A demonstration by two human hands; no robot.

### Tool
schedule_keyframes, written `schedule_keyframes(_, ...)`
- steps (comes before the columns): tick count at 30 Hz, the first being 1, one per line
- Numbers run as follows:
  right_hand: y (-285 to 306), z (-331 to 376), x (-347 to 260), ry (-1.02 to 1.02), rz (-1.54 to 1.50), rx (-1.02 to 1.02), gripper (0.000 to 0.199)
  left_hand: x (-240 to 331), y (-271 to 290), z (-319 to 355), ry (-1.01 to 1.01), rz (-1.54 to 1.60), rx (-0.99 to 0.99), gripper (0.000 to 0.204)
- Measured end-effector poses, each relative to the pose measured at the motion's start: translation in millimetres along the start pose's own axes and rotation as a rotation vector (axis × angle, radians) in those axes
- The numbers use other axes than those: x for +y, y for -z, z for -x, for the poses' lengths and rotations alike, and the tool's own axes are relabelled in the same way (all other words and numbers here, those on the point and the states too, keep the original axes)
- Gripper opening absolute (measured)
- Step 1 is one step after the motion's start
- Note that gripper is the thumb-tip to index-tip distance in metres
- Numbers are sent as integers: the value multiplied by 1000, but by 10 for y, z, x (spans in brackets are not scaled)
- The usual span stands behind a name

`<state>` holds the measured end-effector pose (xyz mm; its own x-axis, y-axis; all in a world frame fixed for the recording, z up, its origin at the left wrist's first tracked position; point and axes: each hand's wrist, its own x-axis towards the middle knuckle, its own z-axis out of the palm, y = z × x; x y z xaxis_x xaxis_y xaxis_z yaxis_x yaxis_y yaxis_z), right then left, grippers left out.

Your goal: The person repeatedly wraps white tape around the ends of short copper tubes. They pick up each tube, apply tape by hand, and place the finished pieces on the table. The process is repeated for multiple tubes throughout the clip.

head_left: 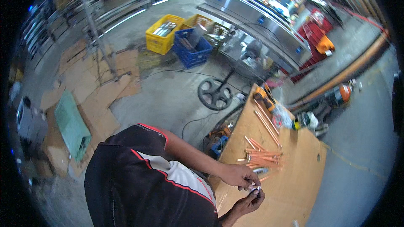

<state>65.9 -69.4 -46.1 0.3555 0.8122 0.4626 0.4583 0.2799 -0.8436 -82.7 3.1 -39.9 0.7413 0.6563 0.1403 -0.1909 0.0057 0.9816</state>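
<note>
My left hand [239, 175] reaches over the wooden tabletop with its fingers pinched on a small shiny metal piece [255, 189]. Just below it, my right hand [249, 203] grips the same piece from the other side, with thumb and fingers closed. The piece is too small and too covered by fingers to tell its kind. A loose pile of short copper tubes [263, 157] lies on the table beyond my hands. Longer copper tubes [266, 124] stretch toward the far end of the table.
At the wooden table's [301, 172] far end lie a yellow-and-black power tool [264, 96] and a clear plastic bag [283, 117]. A black handwheel [214, 94] stands past the table's left edge. Yellow [165, 34] and blue crates [192, 52] sit on the floor, near flattened cardboard [99, 105].
</note>
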Motion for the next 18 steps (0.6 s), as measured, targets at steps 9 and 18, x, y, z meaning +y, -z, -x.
schedule_keyframes(9,-1195,-9,-333,166,-160,-371,40,252,657,1107,6,66,399,29)
schedule_keyframes(18,-2238,497,-1064,277,-388,-796,36,334,913,2431,-286,-243,962,26)
